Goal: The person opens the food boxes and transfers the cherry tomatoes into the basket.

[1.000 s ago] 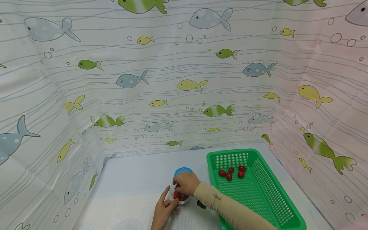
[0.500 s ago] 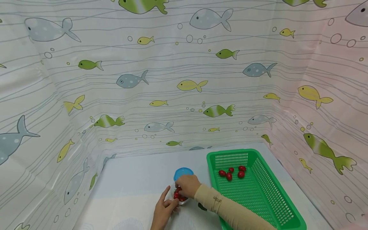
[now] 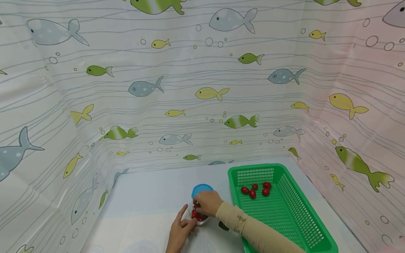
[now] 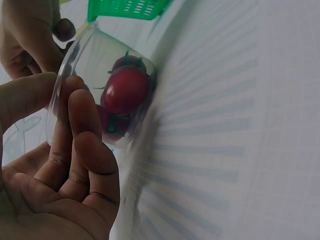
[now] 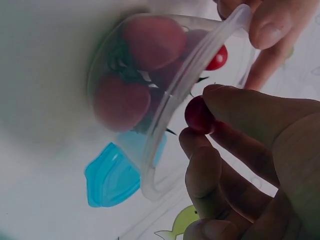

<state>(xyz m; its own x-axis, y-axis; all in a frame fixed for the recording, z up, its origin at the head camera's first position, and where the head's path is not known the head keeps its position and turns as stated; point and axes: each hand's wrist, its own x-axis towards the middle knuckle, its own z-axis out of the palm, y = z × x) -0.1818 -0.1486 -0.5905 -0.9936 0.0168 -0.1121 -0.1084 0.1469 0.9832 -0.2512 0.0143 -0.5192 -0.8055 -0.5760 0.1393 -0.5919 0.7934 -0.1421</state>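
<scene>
A clear plastic bowl (image 5: 172,92) holds several red cherry tomatoes (image 4: 127,89) with green stems. My left hand (image 3: 181,230) grips its near-left rim, the thumb lapping over the edge in the right wrist view. Over the bowl's mouth, my right hand (image 3: 209,204) pinches one small cherry tomato (image 5: 199,115) between thumb and fingertips. In the head view this hand covers part of the bowl. Just behind stands a blue lid (image 3: 201,188), lying on the table.
To the right stands a green plastic basket (image 3: 233,179) with several cherry tomatoes (image 3: 252,194) at its far end. A small dark object (image 3: 223,226) lies beneath the right forearm. Fish-patterned sheeting (image 3: 177,123) walls the white table (image 3: 142,200) at the back and sides.
My right hand has shifted slightly right and back over the bowl, uncovering more of the blue lid than a second ago. The left hand keeps its place at the rim.
</scene>
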